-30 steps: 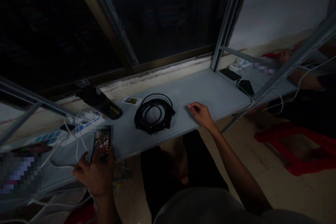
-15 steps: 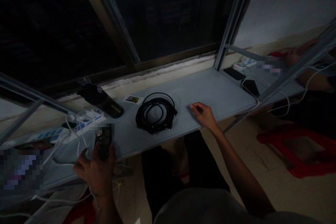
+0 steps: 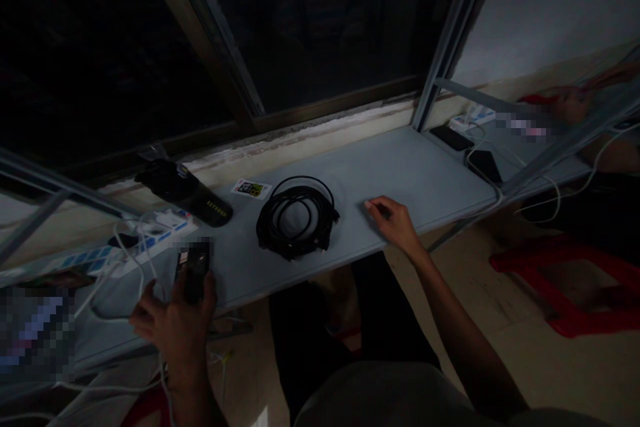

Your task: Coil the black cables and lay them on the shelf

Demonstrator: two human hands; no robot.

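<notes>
At the left front of the grey table (image 3: 370,177) lies a dark phone (image 3: 197,270), its screen partly blurred out. My left hand (image 3: 175,323) grips its near end, thumb at the right edge and a finger at the left, other fingers spread to the side. Between my hands sits a coil of black cable (image 3: 295,220), with its plugs toward the near side. Right of the coil and apart from it, my right hand (image 3: 393,220) rests by the table's front edge. Its fingers are curled toward the thumb with nothing visible in them.
A black bottle (image 3: 187,193) leans in view behind the phone, beside a printed card (image 3: 251,188). White power strips (image 3: 163,230) with cables stand at left. Metal posts flank the table. Another person's arm (image 3: 575,103) and a red stool (image 3: 555,287) are at right.
The view has shifted slightly. My left hand stays on the phone, and the cable coil has not moved. My right hand keeps its place, its curl a touch looser.
</notes>
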